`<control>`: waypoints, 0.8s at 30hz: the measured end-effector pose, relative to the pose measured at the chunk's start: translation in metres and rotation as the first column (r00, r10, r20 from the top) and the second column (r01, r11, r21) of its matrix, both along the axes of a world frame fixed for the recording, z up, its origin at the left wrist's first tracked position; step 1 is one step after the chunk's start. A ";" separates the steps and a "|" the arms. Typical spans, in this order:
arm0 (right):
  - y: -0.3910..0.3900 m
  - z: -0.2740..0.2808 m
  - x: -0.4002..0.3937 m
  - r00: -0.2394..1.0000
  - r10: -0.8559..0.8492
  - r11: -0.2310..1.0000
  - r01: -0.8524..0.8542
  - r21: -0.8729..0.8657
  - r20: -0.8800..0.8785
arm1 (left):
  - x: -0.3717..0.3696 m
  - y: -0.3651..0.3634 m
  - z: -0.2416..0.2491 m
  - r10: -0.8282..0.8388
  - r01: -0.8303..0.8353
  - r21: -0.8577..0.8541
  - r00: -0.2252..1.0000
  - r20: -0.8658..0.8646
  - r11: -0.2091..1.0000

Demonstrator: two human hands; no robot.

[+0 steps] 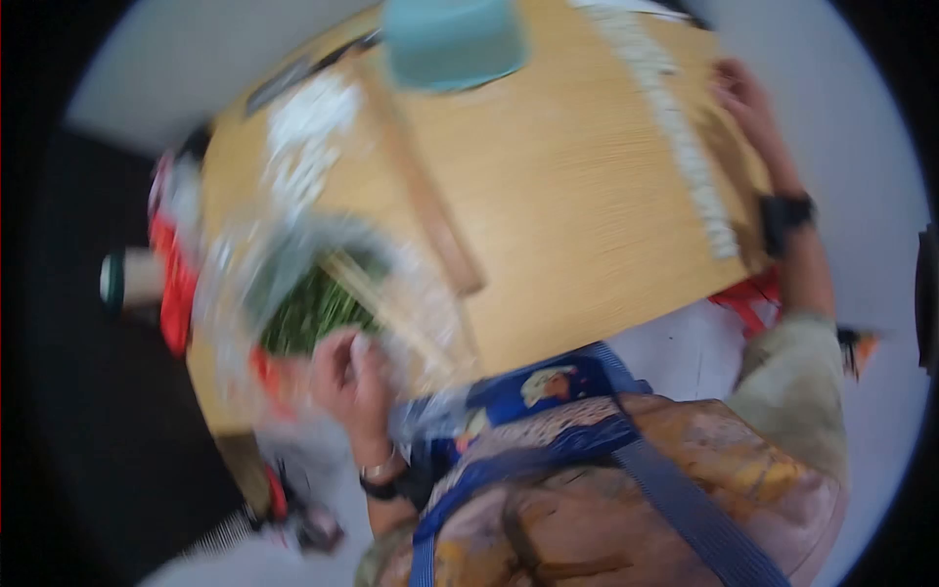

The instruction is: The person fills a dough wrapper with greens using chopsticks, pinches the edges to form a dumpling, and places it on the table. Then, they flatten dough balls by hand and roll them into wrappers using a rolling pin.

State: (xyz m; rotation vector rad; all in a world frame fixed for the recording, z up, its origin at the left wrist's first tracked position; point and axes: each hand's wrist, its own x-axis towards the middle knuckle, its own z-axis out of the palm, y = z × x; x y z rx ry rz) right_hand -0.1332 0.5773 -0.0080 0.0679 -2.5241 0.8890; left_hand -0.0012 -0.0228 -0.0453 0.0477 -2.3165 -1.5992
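Observation:
My left hand (354, 383) is at the near edge of a bowl (269, 269) wrapped in clear plastic. Its fingers look curled, and whatever may be in them is lost in the blur. Chopped green leaves (318, 313) fill the bowl, and a pair of chopsticks (386, 311) leans across it. On the far right, my right hand (743, 98) hovers over or rests on the table edge, its fingers smeared by motion. Beside it runs a long row of small white pieces (690, 157), too blurred to name.
A rolling pin (421, 186) lies on the wooden table (558, 176), left of the middle. A teal basin (455, 44) stands at the far side. White pieces (308, 127) are heaped at the far left, near a dark-handled flat tool (284, 83). A lidded cup (132, 281) is left of the table.

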 end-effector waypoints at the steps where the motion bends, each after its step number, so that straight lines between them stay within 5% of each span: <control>1: -0.010 0.016 0.018 0.997 0.035 0.999 -0.033 -0.036 0.065 | 0.002 -0.005 0.005 0.007 -0.022 -0.139 0.994 -0.108 0.990; 3: -0.032 0.029 0.052 0.996 0.056 0.996 -0.051 -0.076 0.065 | 0.011 -0.010 0.029 0.013 -0.100 -0.282 0.955 -0.297 0.954; 4: -0.045 0.035 0.073 0.990 0.121 0.985 -0.111 -0.135 0.067 | 0.010 -0.011 0.035 0.039 -0.143 -0.216 0.905 -0.423 0.966; 5: -0.069 0.045 0.096 0.992 0.117 0.993 -0.116 -0.029 0.037 | 0.009 -0.023 0.043 0.093 -0.259 -0.255 0.848 -0.521 0.932; 7: -0.134 0.055 0.141 0.990 0.133 0.988 -0.127 -0.087 0.057 | 0.004 -0.051 0.062 0.121 -0.349 -0.310 0.813 -0.570 0.884; 9: -0.185 0.050 0.166 0.961 0.257 0.966 -0.253 -0.052 0.100 | -0.002 -0.063 0.075 0.256 -0.643 -0.640 0.761 -0.596 0.421; 10: -0.207 0.042 0.168 0.939 0.329 0.943 -0.320 -0.093 0.100 | -0.001 -0.064 0.074 0.259 -0.646 -0.638 0.759 -0.598 0.420; 11: -0.227 0.032 0.171 0.914 0.394 0.915 -0.381 -0.133 0.093 | -0.001 -0.064 0.072 0.400 -0.523 -0.447 0.849 -0.345 0.725; 12: -0.243 0.020 0.171 0.905 0.412 0.902 -0.388 -0.191 0.108 | -0.001 -0.065 0.070 0.402 -0.405 -0.132 0.914 -0.044 0.905; 13: -0.259 0.010 0.169 0.894 0.430 0.886 -0.392 -0.249 0.124 | 0.003 -0.061 0.066 0.397 -0.400 -0.129 0.917 -0.044 0.908; 15: -0.289 0.004 0.155 0.849 0.522 0.836 -0.490 -0.247 0.080 | 0.017 -0.039 0.055 0.125 -0.125 -0.059 0.992 0.003 0.990; 17: -0.309 -0.010 0.139 0.828 0.555 0.813 -0.518 -0.266 0.084 | 0.021 -0.024 0.049 -0.133 0.098 -0.374 0.989 -0.069 0.922; 18: -0.313 -0.013 0.133 0.799 0.595 0.785 -0.554 -0.277 0.088 | 0.023 -0.015 0.052 -0.139 0.102 -0.376 0.988 -0.073 0.921; 20: -0.313 -0.010 0.126 0.795 0.594 0.785 -0.541 -0.301 0.122 | 0.026 0.000 0.061 -0.118 0.156 -0.722 0.988 0.103 0.674; 24: -0.308 -0.009 0.122 0.786 0.584 0.798 -0.510 -0.322 0.203 | 0.026 -0.028 0.046 -0.143 0.177 -0.791 0.983 0.114 0.586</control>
